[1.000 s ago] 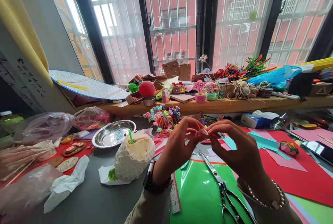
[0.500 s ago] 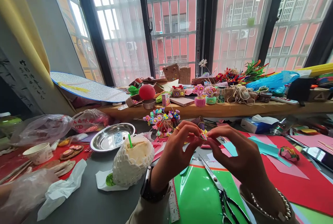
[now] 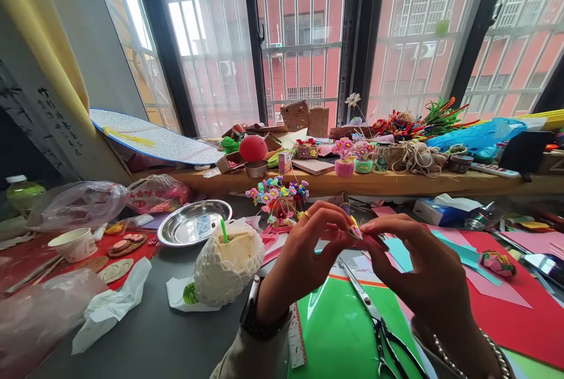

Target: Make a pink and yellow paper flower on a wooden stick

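My left hand (image 3: pixel 315 244) and my right hand (image 3: pixel 418 258) meet above the table. Both pinch a tiny multicoloured folded piece (image 3: pixel 355 231), which looks like paper, between thumb and fingertips. Fingers cover most of it, so its full shape is hidden. Below them lie large scissors (image 3: pixel 368 302) with black handles, blades pointing away. They rest on a glossy green sheet (image 3: pixel 332 326). Beside my left wrist is a ruler (image 3: pixel 296 344). To the right, blue paper strips (image 3: pixel 458 252) and a small folded colourful paper ball (image 3: pixel 497 262) lie on red paper (image 3: pixel 540 314).
A peeled coconut (image 3: pixel 227 267) in white foam netting with a green straw stands left of my forearm. Behind it are a metal plate (image 3: pixel 176 229) and a bunch of fuzzy flowers (image 3: pixel 277 197). Crafts crowd the wooden sill (image 3: pixel 220 185). A paper cup (image 3: pixel 73 245) stands far left.
The view has shifted slightly, and my hands sit a little farther right in it. The small piece is turned differently between my fingertips. Another person's arm has left the left edge.
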The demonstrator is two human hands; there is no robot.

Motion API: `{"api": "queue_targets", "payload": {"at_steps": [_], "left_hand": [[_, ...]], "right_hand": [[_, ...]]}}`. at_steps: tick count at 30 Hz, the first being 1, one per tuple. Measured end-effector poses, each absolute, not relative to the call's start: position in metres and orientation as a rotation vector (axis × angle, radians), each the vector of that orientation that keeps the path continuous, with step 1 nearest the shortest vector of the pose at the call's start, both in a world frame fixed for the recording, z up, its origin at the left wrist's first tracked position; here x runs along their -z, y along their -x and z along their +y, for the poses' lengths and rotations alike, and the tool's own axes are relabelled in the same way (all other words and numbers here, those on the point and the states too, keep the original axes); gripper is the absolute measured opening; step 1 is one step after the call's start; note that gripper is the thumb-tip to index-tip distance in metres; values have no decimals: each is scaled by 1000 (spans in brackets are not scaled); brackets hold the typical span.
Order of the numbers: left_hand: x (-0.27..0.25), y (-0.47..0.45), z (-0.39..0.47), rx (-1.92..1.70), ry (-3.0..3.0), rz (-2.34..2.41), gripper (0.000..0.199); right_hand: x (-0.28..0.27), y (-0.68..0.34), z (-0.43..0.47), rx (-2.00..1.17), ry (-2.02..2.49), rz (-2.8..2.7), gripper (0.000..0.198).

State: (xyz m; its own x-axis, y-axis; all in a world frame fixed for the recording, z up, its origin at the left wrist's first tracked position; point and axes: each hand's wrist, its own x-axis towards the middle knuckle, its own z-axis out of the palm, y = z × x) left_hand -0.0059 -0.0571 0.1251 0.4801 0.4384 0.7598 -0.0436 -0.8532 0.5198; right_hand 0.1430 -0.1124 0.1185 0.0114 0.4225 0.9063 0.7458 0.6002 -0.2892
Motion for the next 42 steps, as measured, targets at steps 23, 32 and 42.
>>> {"api": "queue_targets", "payload": {"at_steps": [23, 32, 42], "left_hand": [[-126, 6, -59, -1328, -2245, 334, 6], [-126, 5, -58, -1230, -2254, 361, 5], [-120, 2, -53, -1082, -2054, 456, 19]], "right_hand": [[-117, -144, -111, 255, 934, -1641, 17], [-120, -151, -109, 162, 949, -1808, 17], [-114, -159, -98, -142, 988, -1778, 9]]}}
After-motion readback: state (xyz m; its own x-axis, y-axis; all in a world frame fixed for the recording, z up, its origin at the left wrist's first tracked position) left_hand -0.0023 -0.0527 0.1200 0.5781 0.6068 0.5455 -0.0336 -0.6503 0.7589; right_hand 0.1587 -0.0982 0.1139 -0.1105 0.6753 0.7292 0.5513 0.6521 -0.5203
